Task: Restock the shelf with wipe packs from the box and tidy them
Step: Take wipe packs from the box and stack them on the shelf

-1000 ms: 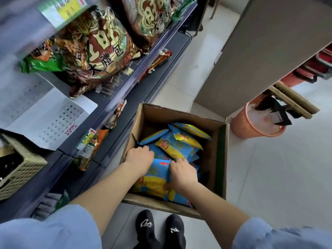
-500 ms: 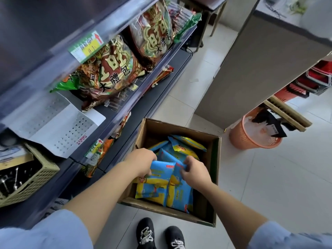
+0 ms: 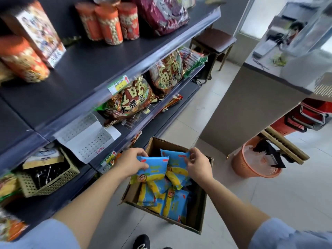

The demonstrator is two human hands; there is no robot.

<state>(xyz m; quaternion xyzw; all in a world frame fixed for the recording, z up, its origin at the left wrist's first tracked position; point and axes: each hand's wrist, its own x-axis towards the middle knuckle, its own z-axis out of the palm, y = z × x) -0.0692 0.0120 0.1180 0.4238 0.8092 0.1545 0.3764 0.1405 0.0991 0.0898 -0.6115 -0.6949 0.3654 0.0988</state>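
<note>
An open cardboard box (image 3: 197,218) stands on the floor beside the dark shelf unit (image 3: 100,69). Several blue-and-yellow wipe packs (image 3: 172,203) lie inside it. My left hand (image 3: 131,162) grips one wipe pack (image 3: 152,168) by its upper left corner, lifted above the box. My right hand (image 3: 197,166) grips a second wipe pack (image 3: 175,169) by its top right corner, also raised over the box. The two held packs overlap slightly in the middle.
Large snack bags (image 3: 133,99) and red canisters (image 3: 107,20) fill the shelves. A beige basket (image 3: 45,178) sits on the lower shelf at left. An orange waste bin (image 3: 251,162), a grey counter (image 3: 255,105) and a wooden stool (image 3: 213,40) stand to the right.
Both hands have risen out of the box, each with a wipe pack. My view has tilted up, so the upper shelves now show.
</note>
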